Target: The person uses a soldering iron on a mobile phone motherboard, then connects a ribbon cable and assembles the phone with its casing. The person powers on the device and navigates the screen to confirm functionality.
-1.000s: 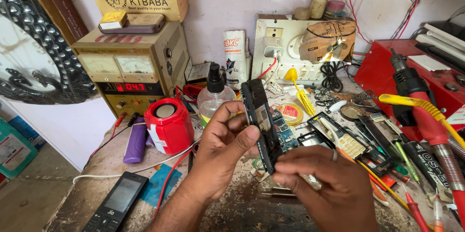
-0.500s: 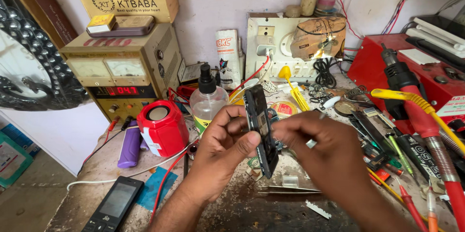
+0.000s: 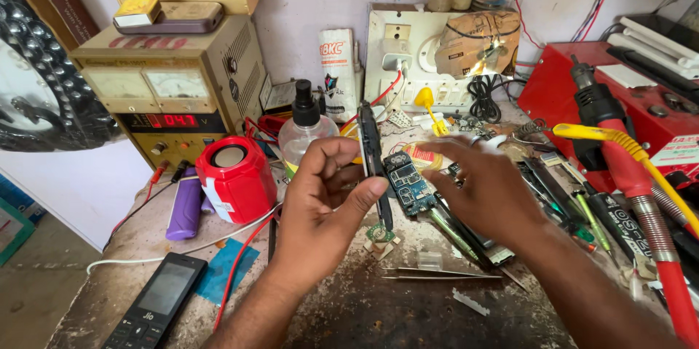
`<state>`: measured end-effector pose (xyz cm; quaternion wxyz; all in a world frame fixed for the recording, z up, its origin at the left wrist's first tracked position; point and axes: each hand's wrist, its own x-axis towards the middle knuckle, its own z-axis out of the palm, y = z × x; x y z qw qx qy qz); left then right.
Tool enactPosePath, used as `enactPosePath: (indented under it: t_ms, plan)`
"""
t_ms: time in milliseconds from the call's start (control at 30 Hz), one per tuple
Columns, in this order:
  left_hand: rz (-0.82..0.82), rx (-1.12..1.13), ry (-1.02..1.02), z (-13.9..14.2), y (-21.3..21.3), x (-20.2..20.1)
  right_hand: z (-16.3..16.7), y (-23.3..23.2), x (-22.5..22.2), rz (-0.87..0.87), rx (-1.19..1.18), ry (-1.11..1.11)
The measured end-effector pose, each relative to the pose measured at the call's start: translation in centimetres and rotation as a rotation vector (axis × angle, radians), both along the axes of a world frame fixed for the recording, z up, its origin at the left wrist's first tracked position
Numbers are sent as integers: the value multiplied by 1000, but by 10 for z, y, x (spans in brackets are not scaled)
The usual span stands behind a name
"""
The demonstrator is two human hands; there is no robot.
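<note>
I see a black phone frame edge-on, and beside it a blue circuit board dotted with silver and dark parts. The small speaker is bright red with a white band and a grey top. I make out a purple lighter, a black keypad phone with a grey screen, and a blue scrap beside it. The power supply is tan with red digits. A clear spray bottle wears a black cap. The soldering station is red, its hose yellow.
</note>
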<state>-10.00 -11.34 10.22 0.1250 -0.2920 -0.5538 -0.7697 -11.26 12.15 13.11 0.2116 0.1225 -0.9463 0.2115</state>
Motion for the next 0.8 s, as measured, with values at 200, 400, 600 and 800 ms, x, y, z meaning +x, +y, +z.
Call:
enactPosePath:
  t_ms: [200, 400, 600, 800]
  plan:
    - [230, -150, 233, 5, 0, 12, -25, -29, 12, 341, 287, -180]
    - [222, -127, 253, 7, 0, 18, -28, -50, -15, 68, 158, -22]
    - [207, -55, 246, 2, -5, 12, -10, -48, 9, 138, 129, -41]
    - [-71, 124, 51, -3, -3, 4, 22, -22, 30, -71, -285, -107]
